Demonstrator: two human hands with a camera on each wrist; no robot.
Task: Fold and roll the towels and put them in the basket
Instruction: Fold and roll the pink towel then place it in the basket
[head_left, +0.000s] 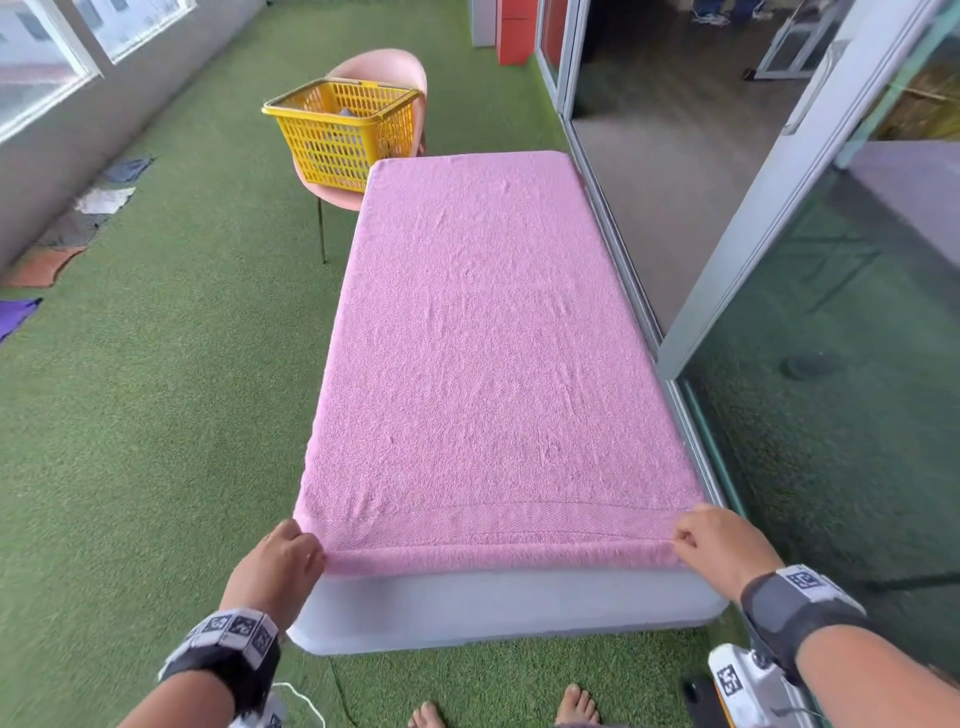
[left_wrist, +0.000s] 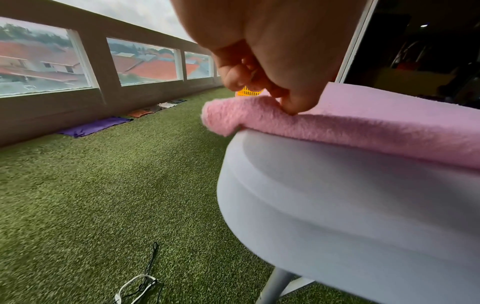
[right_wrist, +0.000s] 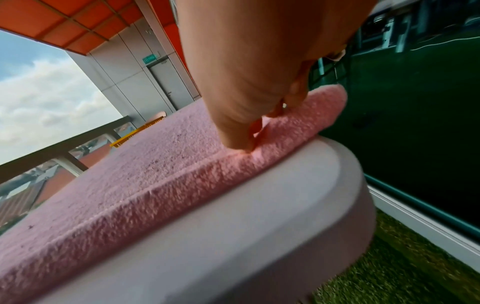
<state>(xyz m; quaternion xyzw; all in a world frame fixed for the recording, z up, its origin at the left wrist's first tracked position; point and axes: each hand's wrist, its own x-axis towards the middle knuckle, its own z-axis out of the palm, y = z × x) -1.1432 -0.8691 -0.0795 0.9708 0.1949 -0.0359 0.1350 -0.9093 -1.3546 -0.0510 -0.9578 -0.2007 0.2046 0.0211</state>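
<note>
We see bare feet (head_left: 576, 704) on green turf (head_left: 156, 415) just before the near end of the white counter (head_left: 498, 603). Our left hand (head_left: 278, 564) pinches the near left corner of the pink towel (head_left: 488, 353), thumb and fingers curled on the hem where it rolls over the counter edge; the left wrist view shows the corner bunched and lifted slightly off the counter rim. Our right hand (head_left: 722, 545) pinches the near right corner the same way, fingers closed on the thick hem. The towel lies spread flat along the whole counter top, few wrinkles, its far end draped at the counter's far edge. Beyond the counter's far left corner a yellow basket (head_left: 340, 135) sits on a pink chair (head_left: 384, 70), some cloth inside it, hard to tell what. Left of the counter, well apart, cloths (head_left: 78, 223) lie in a row by the wall. Right of the counter, just beside it, a glass sliding door (head_left: 779, 234)
</note>
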